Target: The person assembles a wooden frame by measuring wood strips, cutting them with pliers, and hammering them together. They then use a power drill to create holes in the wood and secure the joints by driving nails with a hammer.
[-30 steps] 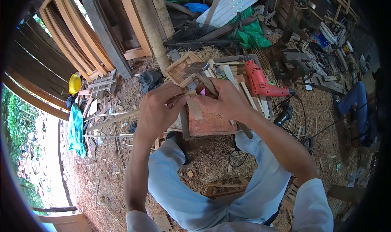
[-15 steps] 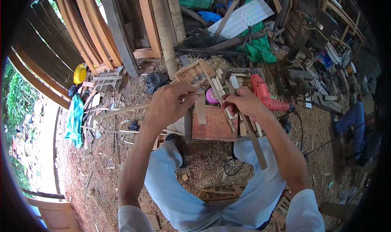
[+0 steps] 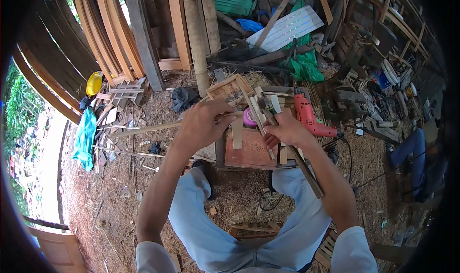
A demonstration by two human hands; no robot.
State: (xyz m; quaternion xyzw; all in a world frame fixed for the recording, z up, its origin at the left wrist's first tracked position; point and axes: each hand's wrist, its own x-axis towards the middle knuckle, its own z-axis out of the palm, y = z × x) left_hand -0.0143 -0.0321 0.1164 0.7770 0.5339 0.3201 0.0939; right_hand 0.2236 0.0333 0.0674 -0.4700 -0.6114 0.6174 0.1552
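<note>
Two hands work above the reddish bench (image 3: 249, 151): the left hand (image 3: 203, 124), grip closed, pinches a thin wood strip (image 3: 143, 128) level, while the right hand (image 3: 285, 129) grips the hammer (image 3: 287, 143), which should strike squarely with short, controlled blows.

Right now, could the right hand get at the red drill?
Probably yes: the red drill lies uncovered just beside the right hand, but that hand is closed on a hammer and would need to free itself first.
</note>
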